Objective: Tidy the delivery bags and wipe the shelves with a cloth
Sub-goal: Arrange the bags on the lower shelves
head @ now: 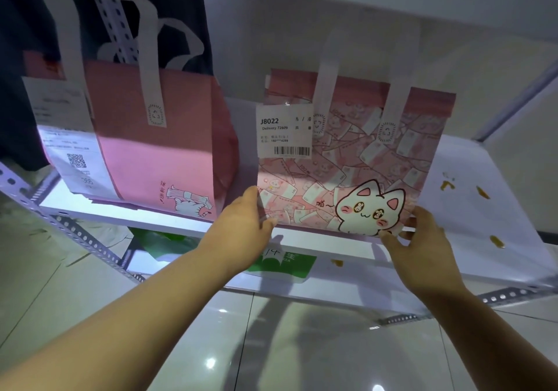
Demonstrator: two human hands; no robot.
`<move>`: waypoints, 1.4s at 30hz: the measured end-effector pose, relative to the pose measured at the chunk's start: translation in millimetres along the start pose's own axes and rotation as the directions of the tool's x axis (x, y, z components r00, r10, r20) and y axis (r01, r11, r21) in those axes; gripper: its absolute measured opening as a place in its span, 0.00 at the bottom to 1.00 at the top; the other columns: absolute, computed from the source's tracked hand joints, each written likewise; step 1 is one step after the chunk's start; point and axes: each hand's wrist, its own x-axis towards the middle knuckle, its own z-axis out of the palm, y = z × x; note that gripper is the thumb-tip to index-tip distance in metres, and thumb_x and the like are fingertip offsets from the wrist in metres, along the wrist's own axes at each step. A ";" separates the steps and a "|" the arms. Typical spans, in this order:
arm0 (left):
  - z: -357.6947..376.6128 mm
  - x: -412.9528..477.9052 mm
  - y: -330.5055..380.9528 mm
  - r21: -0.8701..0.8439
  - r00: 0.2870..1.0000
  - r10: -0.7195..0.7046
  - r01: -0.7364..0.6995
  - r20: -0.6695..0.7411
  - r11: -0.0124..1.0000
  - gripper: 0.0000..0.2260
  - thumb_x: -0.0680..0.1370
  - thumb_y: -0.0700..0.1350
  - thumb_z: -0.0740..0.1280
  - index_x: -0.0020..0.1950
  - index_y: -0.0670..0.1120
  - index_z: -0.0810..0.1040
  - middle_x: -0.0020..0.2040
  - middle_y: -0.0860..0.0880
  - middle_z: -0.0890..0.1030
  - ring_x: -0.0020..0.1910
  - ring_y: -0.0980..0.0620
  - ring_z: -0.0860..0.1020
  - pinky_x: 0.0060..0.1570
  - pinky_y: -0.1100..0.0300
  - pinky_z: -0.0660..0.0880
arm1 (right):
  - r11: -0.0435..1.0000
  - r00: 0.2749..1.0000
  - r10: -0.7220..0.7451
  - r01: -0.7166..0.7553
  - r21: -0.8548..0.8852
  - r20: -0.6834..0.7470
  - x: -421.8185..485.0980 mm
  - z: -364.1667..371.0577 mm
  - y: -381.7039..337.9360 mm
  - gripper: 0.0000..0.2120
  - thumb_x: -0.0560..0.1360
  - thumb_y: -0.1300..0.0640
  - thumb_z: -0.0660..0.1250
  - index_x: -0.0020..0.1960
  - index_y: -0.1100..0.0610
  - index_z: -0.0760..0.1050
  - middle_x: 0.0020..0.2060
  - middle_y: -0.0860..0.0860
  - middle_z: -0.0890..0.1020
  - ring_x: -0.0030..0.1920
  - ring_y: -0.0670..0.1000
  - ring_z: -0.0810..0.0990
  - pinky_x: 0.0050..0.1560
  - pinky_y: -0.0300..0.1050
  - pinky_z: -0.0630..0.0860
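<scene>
Pink, soft-looking fabric: the cat-print bag [347, 164] stands flat and upright on the white shelf [465, 209], at 3 o'clock of the plain pink bag [157, 137]. Your left hand [246, 221] and right hand [422, 239] pinch its bottom corners. You seem to be mid-tidying; next, square it gently beside its neighbour.

cat bag [347, 161] right of plain bag [157, 137] | both on shelf [471, 197]

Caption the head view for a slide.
Left hand and right hand grip lower corners of the cat-print delivery bag on a white shelf, beside a pink bag.
</scene>
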 end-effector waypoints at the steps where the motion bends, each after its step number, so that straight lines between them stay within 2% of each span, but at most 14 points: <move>1: -1.1 -1.1 -0.4 -0.003 1.000 0.005 -0.005 0.002 1.000 0.17 0.77 0.47 0.65 0.64 0.49 0.67 0.61 0.49 0.76 0.55 0.50 0.74 0.49 0.61 0.67 | 1.000 1.000 0.007 -0.007 -0.012 -0.001 -1.4 -0.5 -0.1 0.19 0.72 0.53 0.69 0.61 0.51 0.68 0.53 0.47 0.76 0.49 0.48 0.74 0.49 0.46 0.70; 5: -6.3 -12.3 -3.9 -0.016 1.000 0.027 -0.027 -0.016 1.000 0.21 0.76 0.48 0.66 0.67 0.49 0.66 0.62 0.48 0.74 0.58 0.48 0.74 0.51 0.61 0.68 | 0.998 0.999 0.047 -0.048 -0.039 -0.023 -11.4 -2.9 -3.9 0.23 0.72 0.52 0.70 0.64 0.52 0.68 0.61 0.50 0.75 0.59 0.53 0.75 0.56 0.51 0.72; 7: -8.3 -21.2 -7.3 -0.004 0.999 0.034 -0.034 -0.024 0.999 0.23 0.76 0.49 0.67 0.68 0.49 0.65 0.63 0.48 0.74 0.58 0.49 0.74 0.52 0.59 0.69 | 0.997 0.997 0.062 -0.065 -0.048 -0.051 -20.6 -3.0 -6.9 0.24 0.72 0.51 0.70 0.65 0.52 0.67 0.62 0.51 0.74 0.60 0.53 0.75 0.57 0.52 0.72; 11: -11.0 -44.6 -22.0 0.011 0.999 0.041 -0.041 -0.001 0.999 0.24 0.75 0.53 0.67 0.69 0.50 0.66 0.64 0.50 0.74 0.59 0.51 0.74 0.54 0.58 0.70 | 0.998 0.994 0.063 -0.065 -0.023 -0.088 -50.2 5.1 -11.5 0.23 0.73 0.54 0.69 0.66 0.53 0.66 0.60 0.50 0.74 0.55 0.48 0.73 0.52 0.43 0.68; 13: -13.1 -58.2 -34.3 0.002 0.998 0.061 -0.061 0.019 0.998 0.23 0.75 0.54 0.67 0.68 0.51 0.67 0.63 0.52 0.74 0.58 0.52 0.74 0.53 0.59 0.70 | 0.999 0.996 0.051 -0.051 -0.003 -0.068 -68.7 14.5 -14.2 0.22 0.73 0.55 0.68 0.66 0.53 0.67 0.58 0.48 0.74 0.54 0.46 0.72 0.52 0.43 0.68; 18: -17.6 -89.8 -81.8 0.047 0.993 0.071 -0.076 0.094 0.996 0.20 0.75 0.54 0.66 0.65 0.51 0.70 0.61 0.53 0.75 0.57 0.53 0.75 0.54 0.60 0.71 | 0.997 1.000 -0.006 0.004 -0.082 -0.024 -119.5 57.7 -22.7 0.15 0.72 0.57 0.69 0.58 0.53 0.72 0.52 0.48 0.76 0.50 0.48 0.75 0.50 0.44 0.72; 21: -22.0 -106.5 -119.1 0.090 0.987 0.070 -0.084 0.147 0.992 0.19 0.75 0.53 0.66 0.65 0.50 0.71 0.60 0.52 0.76 0.57 0.52 0.75 0.55 0.58 0.72 | 0.983 0.999 -0.038 0.038 -0.177 0.005 -148.6 90.7 -24.8 0.18 0.72 0.58 0.70 0.60 0.60 0.73 0.54 0.54 0.79 0.50 0.53 0.78 0.51 0.46 0.74; 24: -27.3 -118.6 -160.8 0.186 0.977 0.079 -0.117 0.200 0.975 0.17 0.75 0.54 0.65 0.62 0.50 0.71 0.58 0.52 0.76 0.56 0.52 0.75 0.50 0.60 0.71 | 0.979 0.997 -0.036 0.048 -0.197 0.064 -166.6 124.0 -28.8 0.17 0.72 0.57 0.70 0.59 0.59 0.74 0.53 0.54 0.80 0.50 0.53 0.79 0.50 0.43 0.72; 30: -23.4 -118.6 -236.8 0.303 0.975 -0.084 0.018 0.207 0.953 0.18 0.76 0.55 0.64 0.63 0.50 0.71 0.59 0.51 0.75 0.55 0.52 0.76 0.46 0.61 0.69 | 0.981 0.981 -0.042 0.076 -0.178 0.188 -176.7 198.9 -27.0 0.14 0.72 0.55 0.70 0.57 0.53 0.74 0.49 0.47 0.78 0.49 0.48 0.77 0.50 0.42 0.73; 34: -6.7 -106.0 -281.5 0.334 0.961 -0.188 0.113 0.203 0.936 0.17 0.76 0.54 0.63 0.63 0.49 0.70 0.61 0.50 0.74 0.55 0.50 0.76 0.50 0.59 0.71 | 0.967 0.960 -0.089 0.147 -0.207 0.266 -164.3 248.4 -18.2 0.14 0.73 0.53 0.69 0.57 0.53 0.74 0.49 0.47 0.78 0.50 0.49 0.77 0.50 0.45 0.74; 38: 11.9 -81.4 -326.1 0.346 0.964 -0.219 0.156 0.149 0.925 0.15 0.76 0.53 0.64 0.60 0.48 0.72 0.59 0.48 0.76 0.55 0.48 0.75 0.51 0.56 0.72 | 0.950 0.947 -0.164 0.228 -0.214 0.277 -144.0 304.5 -2.7 0.15 0.72 0.56 0.69 0.57 0.58 0.75 0.52 0.52 0.79 0.51 0.53 0.77 0.51 0.45 0.73; 42: 32.1 -45.4 -372.2 0.344 0.975 -0.197 0.150 0.105 0.927 0.17 0.77 0.54 0.63 0.62 0.47 0.70 0.58 0.48 0.76 0.52 0.47 0.76 0.48 0.56 0.73 | 0.962 0.943 -0.088 0.164 -0.219 0.320 -112.3 363.9 10.5 0.15 0.74 0.51 0.65 0.60 0.53 0.72 0.55 0.48 0.77 0.54 0.50 0.75 0.52 0.43 0.69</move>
